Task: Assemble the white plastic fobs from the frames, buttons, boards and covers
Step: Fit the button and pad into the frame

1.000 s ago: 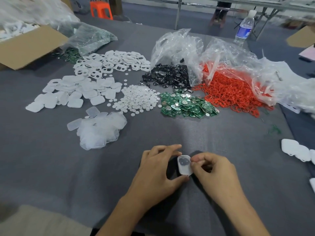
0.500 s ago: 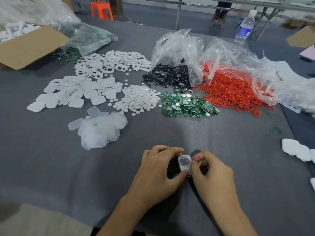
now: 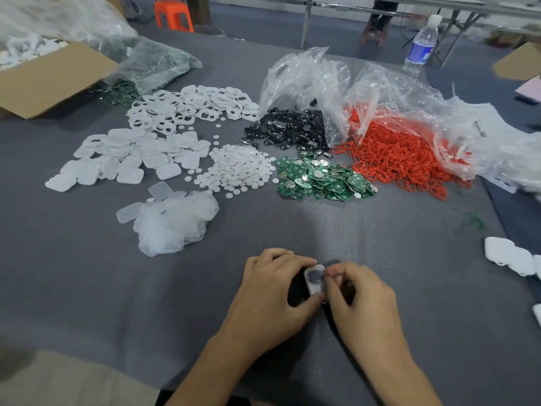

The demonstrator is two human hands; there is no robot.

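A white fob [image 3: 314,281] is being pinched between the left hand [image 3: 272,300] and right hand [image 3: 363,303], nearer than the green boards [image 3: 322,178] on the counter [image 3: 87,288].

Pretty bright, soft, even light, looks like it's coming from overhead. There's a pale sheen on the counter [image 3: 336,230] just beyond the left hand [image 3: 272,297] and right hand [image 3: 363,300], with a small dark shadow pooled between them. The fob [image 3: 314,278] there is a bit smeared. The bags [image 3: 307,77] far beyond the hands catch white glare. Wide-angle lens, so the edges bend. The box [image 3: 44,80] way off left is stretched and blurry, and the bottle [image 3: 421,45] at the back is soft.
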